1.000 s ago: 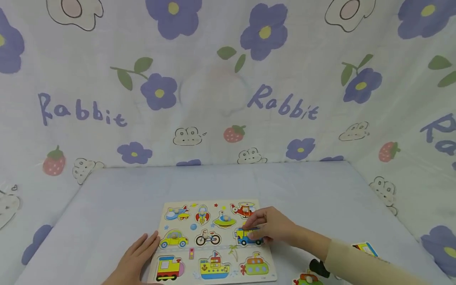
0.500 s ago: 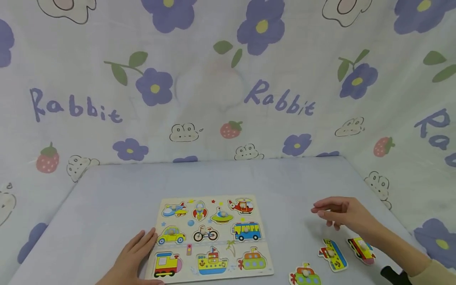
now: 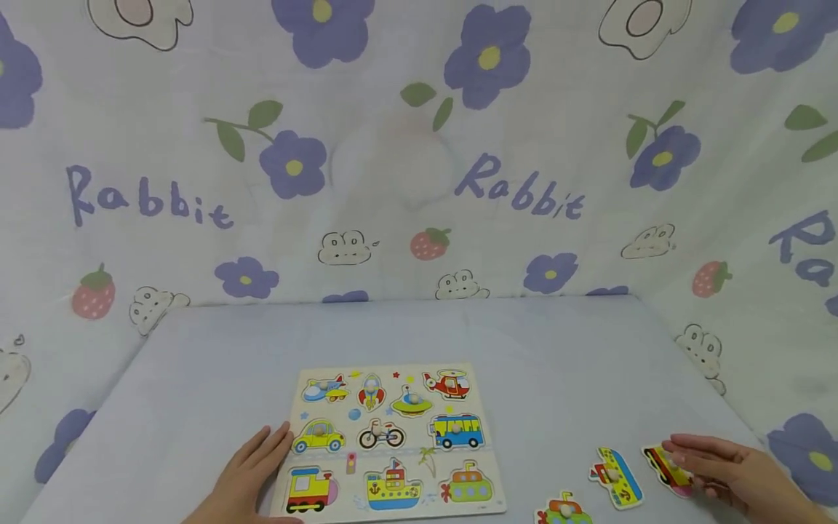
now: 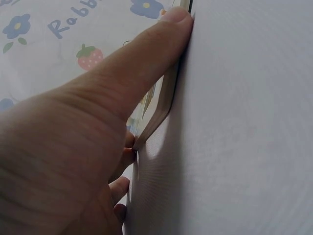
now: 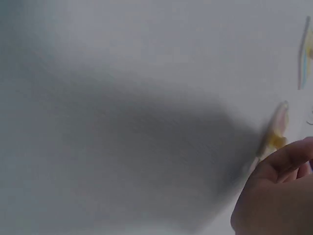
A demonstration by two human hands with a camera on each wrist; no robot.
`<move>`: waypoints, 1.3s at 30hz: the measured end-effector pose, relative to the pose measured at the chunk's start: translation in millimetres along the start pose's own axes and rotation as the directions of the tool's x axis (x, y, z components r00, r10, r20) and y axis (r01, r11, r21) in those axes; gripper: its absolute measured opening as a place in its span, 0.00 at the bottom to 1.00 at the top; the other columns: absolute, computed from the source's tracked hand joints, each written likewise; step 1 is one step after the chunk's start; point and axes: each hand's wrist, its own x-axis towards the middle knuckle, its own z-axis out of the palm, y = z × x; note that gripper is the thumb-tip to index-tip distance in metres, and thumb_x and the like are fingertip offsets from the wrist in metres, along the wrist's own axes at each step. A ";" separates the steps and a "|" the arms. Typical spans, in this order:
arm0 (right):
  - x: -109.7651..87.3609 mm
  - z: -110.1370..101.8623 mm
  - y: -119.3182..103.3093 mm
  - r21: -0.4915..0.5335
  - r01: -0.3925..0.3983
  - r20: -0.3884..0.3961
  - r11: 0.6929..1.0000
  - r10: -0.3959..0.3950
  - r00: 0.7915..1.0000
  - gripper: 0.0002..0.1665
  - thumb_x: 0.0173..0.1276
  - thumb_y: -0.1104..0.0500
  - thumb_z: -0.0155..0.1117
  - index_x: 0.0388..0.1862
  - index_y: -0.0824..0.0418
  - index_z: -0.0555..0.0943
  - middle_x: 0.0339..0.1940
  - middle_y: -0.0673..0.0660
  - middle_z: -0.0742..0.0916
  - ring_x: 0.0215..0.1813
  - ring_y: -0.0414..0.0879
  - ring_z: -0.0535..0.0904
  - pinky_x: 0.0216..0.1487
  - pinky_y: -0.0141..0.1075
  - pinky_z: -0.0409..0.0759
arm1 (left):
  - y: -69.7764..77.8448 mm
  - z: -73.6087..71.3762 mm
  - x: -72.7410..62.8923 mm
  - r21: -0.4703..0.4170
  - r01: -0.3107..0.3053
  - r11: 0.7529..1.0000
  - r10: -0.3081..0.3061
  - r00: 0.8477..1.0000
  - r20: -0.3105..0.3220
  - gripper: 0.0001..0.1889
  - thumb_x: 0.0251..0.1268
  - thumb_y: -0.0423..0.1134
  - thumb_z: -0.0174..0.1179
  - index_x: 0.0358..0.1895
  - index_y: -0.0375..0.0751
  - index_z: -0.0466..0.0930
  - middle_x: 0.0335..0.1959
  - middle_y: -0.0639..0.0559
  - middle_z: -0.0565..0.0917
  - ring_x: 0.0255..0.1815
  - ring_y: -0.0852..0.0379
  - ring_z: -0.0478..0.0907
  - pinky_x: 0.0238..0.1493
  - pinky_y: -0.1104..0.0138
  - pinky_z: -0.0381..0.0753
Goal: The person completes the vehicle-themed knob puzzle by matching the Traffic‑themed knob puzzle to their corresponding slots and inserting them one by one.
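Puzzle board (image 3: pixel 350 496) is lying flat, holding seven knobbed vehicles (image 3: pixel 456 431); train piece (image 3: pixel 668 477), ship piece (image 3: pixel 615 479) and submarine piece (image 3: pixel 564 511) are forming a row at its right.

One bench (image 3: pixel 373 335) carries one puzzle board (image 3: pixel 415 434). Knobbed and seated in it are seven: one airplane (image 3: pixel 325 391), one rocket (image 3: pixel 371 394), one flying saucer (image 3: pixel 412 403), one helicopter (image 3: pixel 449 385), one car (image 3: pixel 318 437), one bicycle (image 3: pixel 380 435), one bus (image 3: pixel 457 432). Its near row shows three printed pictures (image 3: pixel 393 492). Loose on the right lie three knobbed pieces: one submarine (image 3: pixel 565 509), one ship (image 3: pixel 614 477), one train (image 3: pixel 665 476). Two hands: one left hand (image 3: pixel 251 471), one right hand (image 3: pixel 743 473).
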 end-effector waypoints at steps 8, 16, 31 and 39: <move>8.0 5.7 16.8 0.043 -0.099 -0.161 0.994 0.105 0.981 0.36 0.47 0.53 0.83 0.54 0.66 0.82 0.30 0.52 0.87 0.30 0.48 0.76 0.29 0.40 0.76 | -5.1 -0.8 0.2 0.023 -0.056 0.998 0.057 0.998 -0.024 0.61 0.37 0.72 0.71 0.71 0.29 0.65 0.72 0.38 0.65 0.70 0.32 0.55 0.60 0.34 0.62; 15.4 2.0 29.3 0.020 -0.083 -0.222 0.996 0.085 0.971 0.33 0.40 0.52 0.86 0.46 0.63 0.85 0.30 0.56 0.89 0.25 0.46 0.76 0.24 0.39 0.76 | -6.8 3.6 -2.7 0.038 -0.057 0.998 0.058 0.997 -0.043 0.60 0.38 0.72 0.71 0.70 0.30 0.67 0.72 0.39 0.66 0.69 0.34 0.57 0.61 0.35 0.63; 27.6 -3.3 30.8 -0.030 -0.077 -0.208 0.997 0.070 0.976 0.33 0.36 0.53 0.88 0.43 0.61 0.86 0.31 0.52 0.88 0.26 0.48 0.77 0.25 0.41 0.76 | -1.2 -1.4 -0.6 -0.004 0.019 1.000 -0.019 1.000 0.019 0.63 0.36 0.73 0.71 0.72 0.32 0.64 0.73 0.40 0.63 0.71 0.32 0.53 0.62 0.33 0.60; 31.6 -4.0 31.3 -0.057 -0.094 -0.227 0.994 0.079 0.971 0.42 0.35 0.50 0.88 0.51 0.66 0.84 0.32 0.54 0.89 0.28 0.49 0.77 0.26 0.43 0.76 | -3.0 -1.3 -0.8 0.016 -0.013 1.000 0.013 1.000 -0.009 0.62 0.35 0.73 0.71 0.71 0.31 0.65 0.73 0.40 0.65 0.71 0.32 0.55 0.62 0.35 0.61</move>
